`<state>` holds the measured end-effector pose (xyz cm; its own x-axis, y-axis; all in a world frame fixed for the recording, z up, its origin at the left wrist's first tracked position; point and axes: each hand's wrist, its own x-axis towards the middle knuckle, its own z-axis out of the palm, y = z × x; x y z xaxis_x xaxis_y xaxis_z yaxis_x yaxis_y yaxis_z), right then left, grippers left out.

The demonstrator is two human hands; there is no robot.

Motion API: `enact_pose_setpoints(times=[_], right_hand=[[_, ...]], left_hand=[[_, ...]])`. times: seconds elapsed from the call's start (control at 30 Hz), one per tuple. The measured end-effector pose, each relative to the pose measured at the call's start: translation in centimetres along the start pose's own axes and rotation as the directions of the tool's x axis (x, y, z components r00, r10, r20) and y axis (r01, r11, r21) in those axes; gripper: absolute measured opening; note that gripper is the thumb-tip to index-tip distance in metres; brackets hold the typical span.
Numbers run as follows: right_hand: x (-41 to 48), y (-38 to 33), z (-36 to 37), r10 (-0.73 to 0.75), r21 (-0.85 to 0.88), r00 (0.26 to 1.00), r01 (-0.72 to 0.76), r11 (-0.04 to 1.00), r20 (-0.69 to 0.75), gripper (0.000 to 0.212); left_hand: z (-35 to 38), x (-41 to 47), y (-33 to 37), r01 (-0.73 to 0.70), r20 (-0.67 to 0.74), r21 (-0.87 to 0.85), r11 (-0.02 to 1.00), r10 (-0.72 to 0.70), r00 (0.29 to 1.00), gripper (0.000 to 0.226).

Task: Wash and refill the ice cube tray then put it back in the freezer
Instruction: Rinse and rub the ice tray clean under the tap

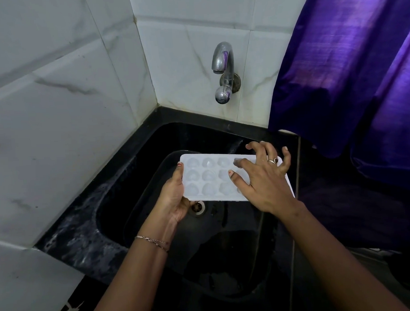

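Note:
A white ice cube tray (208, 178) with rounded, heart-like moulds is held level over the black sink (135, 185). My left hand (174, 198) grips its left end, thumb on the top edge. My right hand (263, 179) lies over the tray's right half with fingers spread, fingertips touching the moulds and the far edge; a ring is on one finger. The right end of the tray is hidden under that hand. No water runs from the steel tap (223, 71) on the wall above.
White marble-look tiles cover both walls of the corner. A purple curtain (350, 75) hangs at the right, down over the black counter (340, 208). The sink drain (197, 208) shows just below the tray. A wet black ledge runs along the left.

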<state>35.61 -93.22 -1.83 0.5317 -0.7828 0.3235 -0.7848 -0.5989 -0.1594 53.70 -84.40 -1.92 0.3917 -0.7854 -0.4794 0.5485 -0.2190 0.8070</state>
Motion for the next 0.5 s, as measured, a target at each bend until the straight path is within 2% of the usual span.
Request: enact_pose_setpoints(times=[0.17, 0.33, 0.5], right_hand=[[-0.18, 0.44, -0.31, -0.048, 0.006, 0.999, 0.048, 0.999, 0.011, 0.045], [-0.43, -0.04, -0.57, -0.004, 0.016, 0.999, 0.005, 1.000, -0.034, 0.038], [-0.29, 0.15, -0.51, -0.023, 0.029, 0.999, 0.022, 0.999, 0.023, 0.043]], left_hand=[[-0.23, 0.05, -0.31, 0.013, -0.006, -0.010, 1.000, -0.013, 1.000, 0.045], [-0.66, 0.15, -0.23, 0.008, -0.009, -0.029, 1.000, -0.008, 1.000, 0.044], [-0.71, 0.04, -0.18, 0.020, -0.007, -0.038, 0.999, -0.020, 1.000, 0.043]])
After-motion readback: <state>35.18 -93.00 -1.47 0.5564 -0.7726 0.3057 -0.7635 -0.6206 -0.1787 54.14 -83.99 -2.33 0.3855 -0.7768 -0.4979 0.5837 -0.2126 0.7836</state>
